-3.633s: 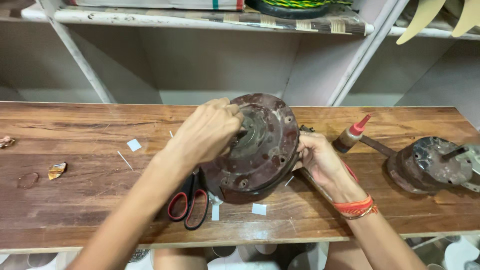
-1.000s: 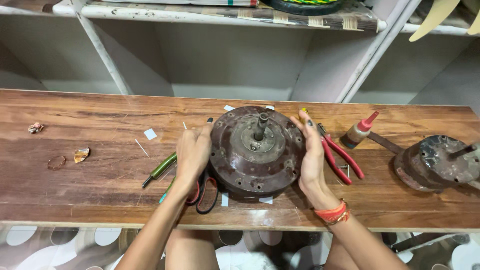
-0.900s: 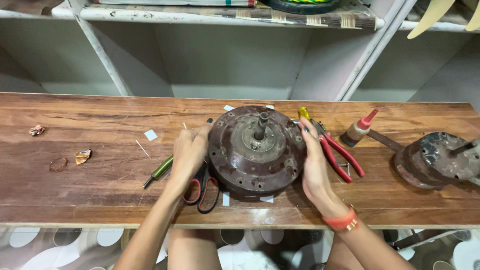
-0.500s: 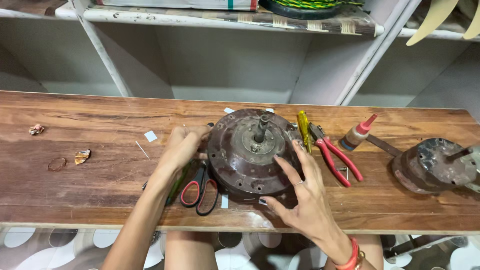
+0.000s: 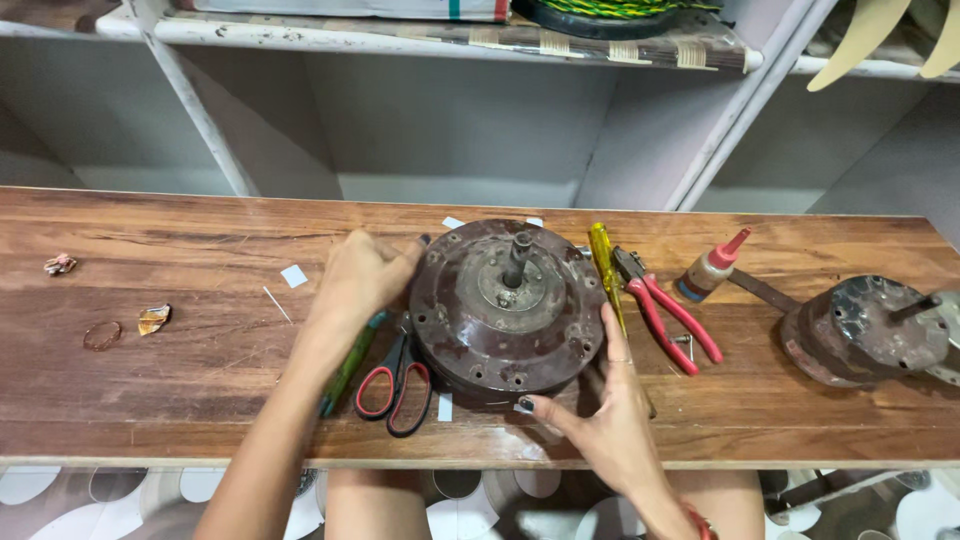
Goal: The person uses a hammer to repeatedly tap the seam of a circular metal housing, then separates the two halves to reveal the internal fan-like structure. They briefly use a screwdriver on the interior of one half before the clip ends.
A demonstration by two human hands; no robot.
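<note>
A round, rusty brown motor housing [image 5: 505, 305] lies flat on the wooden bench [image 5: 150, 400], its short shaft pointing up. My left hand [image 5: 365, 275] curls against the housing's upper left rim and grips it. My right hand [image 5: 610, 420] lies spread at the lower right rim, thumb on the front edge and index finger up the right side. Red-handled scissors [image 5: 395, 385] and a green screwdriver [image 5: 350, 365] lie under my left forearm.
A yellow screwdriver [image 5: 603, 265] and red pliers [image 5: 665, 315] lie right of the housing, then a red-tipped glue bottle [image 5: 710, 268] and a second rusty motor [image 5: 865, 330]. Paper scraps [image 5: 293, 276] dot the bench. Shelves stand behind.
The housing, tilted on edge earlier, now lies flat. My right hand slid from its right side down to the front right rim. My left hand moved up the left rim.
</note>
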